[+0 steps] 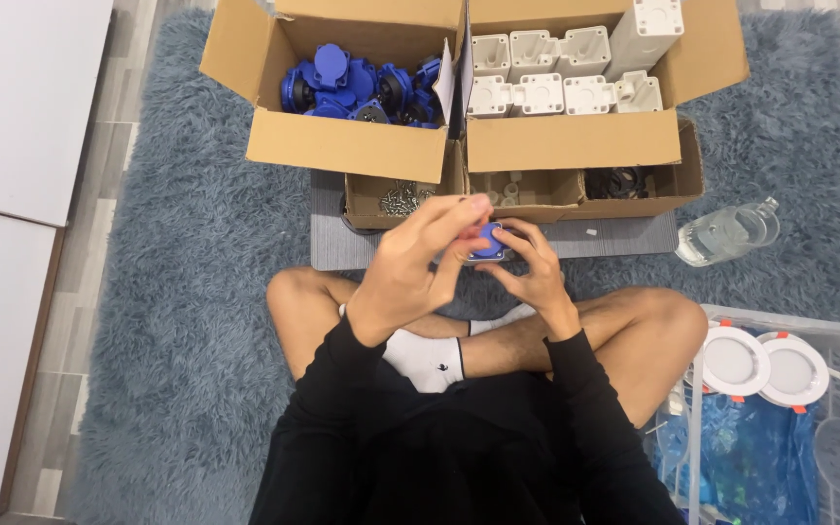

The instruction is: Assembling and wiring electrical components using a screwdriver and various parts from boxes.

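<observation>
Two hands share one small blue round plastic part in a pale housing [488,243], held above the crossed legs. Right hand [537,267] cups it from 3 o'clock, fingers curled shut on it. Left hand [410,267] pinches its top edge at 10 o'clock. Judgement: keep the part level and seated squarely. Cardboard box of blue plastic parts [342,146] at 11 o'clock.

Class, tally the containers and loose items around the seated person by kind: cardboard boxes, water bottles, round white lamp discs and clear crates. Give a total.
Large open cardboard boxes: 2
Shallow cardboard trays: 2
Clear water bottle: 1
Round white lamp discs: 2
Clear plastic crate: 1
Total: 8
</observation>
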